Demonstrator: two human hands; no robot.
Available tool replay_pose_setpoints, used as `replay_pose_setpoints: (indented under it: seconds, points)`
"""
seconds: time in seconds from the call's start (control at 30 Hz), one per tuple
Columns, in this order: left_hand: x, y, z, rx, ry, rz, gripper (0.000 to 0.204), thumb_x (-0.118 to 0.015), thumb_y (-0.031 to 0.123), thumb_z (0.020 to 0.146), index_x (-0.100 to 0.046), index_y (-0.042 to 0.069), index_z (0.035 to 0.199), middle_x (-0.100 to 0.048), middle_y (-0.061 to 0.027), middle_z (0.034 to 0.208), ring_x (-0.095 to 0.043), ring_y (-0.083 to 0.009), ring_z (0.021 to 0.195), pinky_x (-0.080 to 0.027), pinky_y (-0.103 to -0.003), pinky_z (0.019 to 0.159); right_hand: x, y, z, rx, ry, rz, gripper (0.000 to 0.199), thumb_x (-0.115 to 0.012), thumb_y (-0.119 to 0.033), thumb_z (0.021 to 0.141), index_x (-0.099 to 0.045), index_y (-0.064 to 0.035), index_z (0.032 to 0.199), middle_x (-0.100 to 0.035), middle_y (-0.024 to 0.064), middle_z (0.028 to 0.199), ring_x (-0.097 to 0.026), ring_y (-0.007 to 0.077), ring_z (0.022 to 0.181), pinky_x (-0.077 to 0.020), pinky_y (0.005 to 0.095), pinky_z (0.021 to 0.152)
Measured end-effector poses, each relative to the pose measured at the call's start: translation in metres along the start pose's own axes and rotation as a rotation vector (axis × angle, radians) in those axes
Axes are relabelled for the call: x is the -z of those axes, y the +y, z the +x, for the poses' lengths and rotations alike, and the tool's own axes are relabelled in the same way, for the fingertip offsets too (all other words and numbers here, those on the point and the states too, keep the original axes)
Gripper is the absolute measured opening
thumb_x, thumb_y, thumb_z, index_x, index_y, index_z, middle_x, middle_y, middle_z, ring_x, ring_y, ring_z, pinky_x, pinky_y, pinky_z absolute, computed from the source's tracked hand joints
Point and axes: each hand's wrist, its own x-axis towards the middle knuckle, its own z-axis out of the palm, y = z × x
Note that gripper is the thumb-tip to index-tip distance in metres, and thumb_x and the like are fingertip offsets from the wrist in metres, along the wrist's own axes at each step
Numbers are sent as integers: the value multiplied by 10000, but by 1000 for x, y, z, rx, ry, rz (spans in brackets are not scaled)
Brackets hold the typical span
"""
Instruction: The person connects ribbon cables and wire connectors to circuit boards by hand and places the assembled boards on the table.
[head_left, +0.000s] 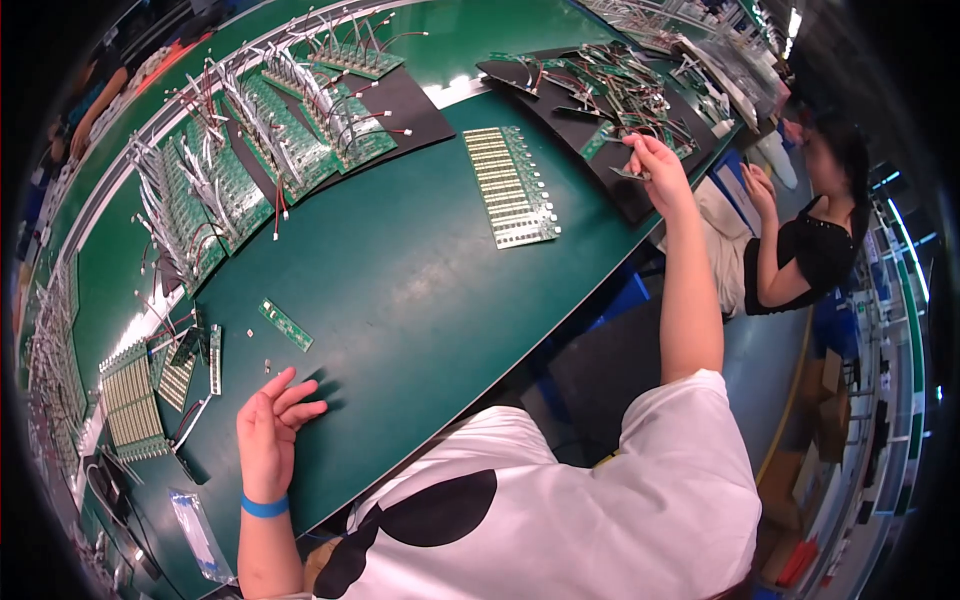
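My left hand (268,432), with a blue band at the wrist, hovers over the near left of the green table, its fingers apart and nothing in them. Just beyond its fingertips lies a narrow green circuit board strip (286,325). My right hand (657,168) is stretched out to the far right, fingers pinched together. A small green circuit board (630,174) shows at its fingers, partly hidden by the hand. Under that hand a black foam sheet (560,118) bears a heap of wired circuit boards (622,88). A panel of joined board strips (511,187) lies flat left of the foam.
Rows of circuit boards with upright wires (280,130) stand at the back left, partly on black foam. More board panels (135,400) and a clear plastic bag (198,535) lie at the left. Another person (805,250) sits to the right, past the table (400,290) edge.
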Motion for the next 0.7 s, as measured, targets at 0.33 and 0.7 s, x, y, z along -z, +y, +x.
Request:
replay_pose_setpoints:
  seconds: [0.33, 0.7]
  points:
    - [0, -2, 0, -11, 23, 86, 360, -438, 215, 954, -507, -55, 1181, -622, -202, 1016, -646, -262, 831, -504, -332, 781, 10, 8, 26, -210, 229, -603, 179, -482, -177, 903, -588, -85, 1013, -562, 7, 705, -591, 122, 724, -470, 261, 637]
    - [10, 8, -1, -266, 84, 561, 229, -507, 95, 905, -609, -17, 1077, -665, -94, 849, -620, -131, 708, -492, -247, 687, -42, -14, -2, 379, 669, -1610, 413, -628, -426, 759, -613, -77, 979, -635, 140, 855, -605, 345, 821, -473, 492, 664]
